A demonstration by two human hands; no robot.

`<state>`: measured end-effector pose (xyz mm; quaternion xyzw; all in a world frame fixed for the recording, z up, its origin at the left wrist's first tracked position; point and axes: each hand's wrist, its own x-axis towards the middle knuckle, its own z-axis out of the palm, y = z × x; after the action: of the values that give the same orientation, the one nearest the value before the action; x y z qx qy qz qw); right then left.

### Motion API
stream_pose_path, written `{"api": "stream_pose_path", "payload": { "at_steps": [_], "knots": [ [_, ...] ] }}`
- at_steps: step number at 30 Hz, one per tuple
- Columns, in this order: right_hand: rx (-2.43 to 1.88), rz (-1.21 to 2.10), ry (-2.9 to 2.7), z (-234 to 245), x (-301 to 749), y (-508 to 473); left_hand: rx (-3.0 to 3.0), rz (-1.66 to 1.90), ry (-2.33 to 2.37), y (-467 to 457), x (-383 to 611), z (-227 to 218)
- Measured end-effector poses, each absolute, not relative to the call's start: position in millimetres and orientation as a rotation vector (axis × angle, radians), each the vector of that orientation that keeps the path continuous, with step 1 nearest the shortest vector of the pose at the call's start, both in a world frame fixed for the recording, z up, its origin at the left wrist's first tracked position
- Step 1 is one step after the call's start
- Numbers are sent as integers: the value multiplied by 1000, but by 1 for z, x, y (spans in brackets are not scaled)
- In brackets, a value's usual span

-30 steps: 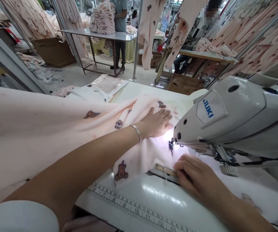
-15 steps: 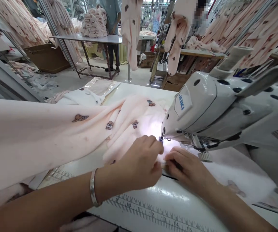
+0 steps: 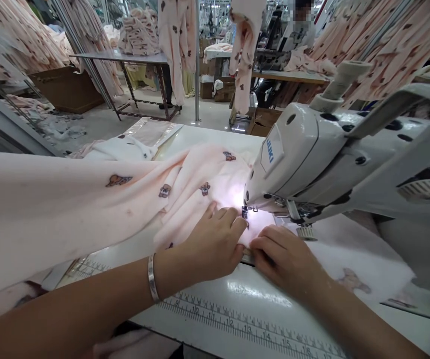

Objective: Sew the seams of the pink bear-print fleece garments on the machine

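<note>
Pink fabric (image 3: 136, 199) lies across the counter (image 3: 222, 294), its right part under the light at the presser foot (image 3: 244, 212) of the sewing machine (image 3: 304, 149). A second ago I saw the left hand (image 3: 215, 242) laid flat on the fabric farther back; now it is curled nearer the camera, close beside the right hand (image 3: 284, 249), and a printed bear (image 3: 205, 189) shows uncovered. The right grip is together on the fabric's near edge; whether the left grip is clamped on any of it, I cannot tell
</note>
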<state>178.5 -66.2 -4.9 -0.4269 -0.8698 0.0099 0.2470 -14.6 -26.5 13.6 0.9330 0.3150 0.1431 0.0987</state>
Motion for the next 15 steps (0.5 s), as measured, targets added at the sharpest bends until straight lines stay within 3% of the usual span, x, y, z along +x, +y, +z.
{"api": "stream_pose_path", "payload": {
  "at_steps": [15],
  "knots": [
    [-1421,72,-2474,-1,172,-57,2716,391,827,14,-19,16]
  ]
}}
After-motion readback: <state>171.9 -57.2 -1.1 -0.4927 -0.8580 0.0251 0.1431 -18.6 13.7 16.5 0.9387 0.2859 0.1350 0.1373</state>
